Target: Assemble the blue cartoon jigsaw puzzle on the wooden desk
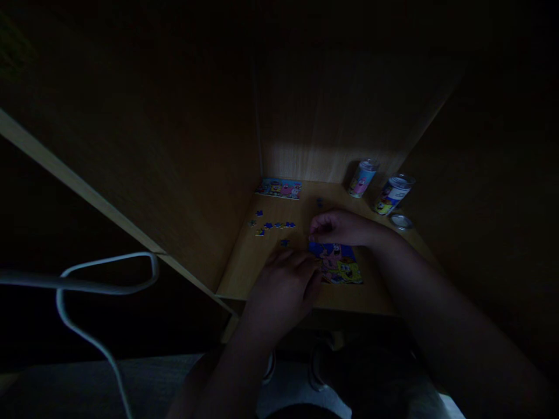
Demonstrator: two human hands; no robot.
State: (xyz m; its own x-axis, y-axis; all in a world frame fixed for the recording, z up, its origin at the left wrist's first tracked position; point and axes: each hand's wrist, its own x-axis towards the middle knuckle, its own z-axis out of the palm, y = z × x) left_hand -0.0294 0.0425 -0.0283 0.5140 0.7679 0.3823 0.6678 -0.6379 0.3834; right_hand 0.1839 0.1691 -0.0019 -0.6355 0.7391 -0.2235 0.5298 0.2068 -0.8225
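A partly built cartoon jigsaw point(339, 265) lies on the small wooden desk point(262, 262). My left hand point(283, 285) rests at the puzzle's left edge with its fingers curled down; what is under them is hidden. My right hand point(336, 228) sits just above the puzzle's top edge, fingers bent and pinched together at its left corner. Several loose blue pieces point(273, 225) are scattered to the left of my hands. The scene is very dark.
A finished picture card point(279, 188) lies at the desk's back left. Two cartoon-printed cans point(362, 178) point(392, 195) stand at the back right, with a round lid point(400, 220) beside them. Wooden walls close in the desk. A white cable point(87, 285) loops at left.
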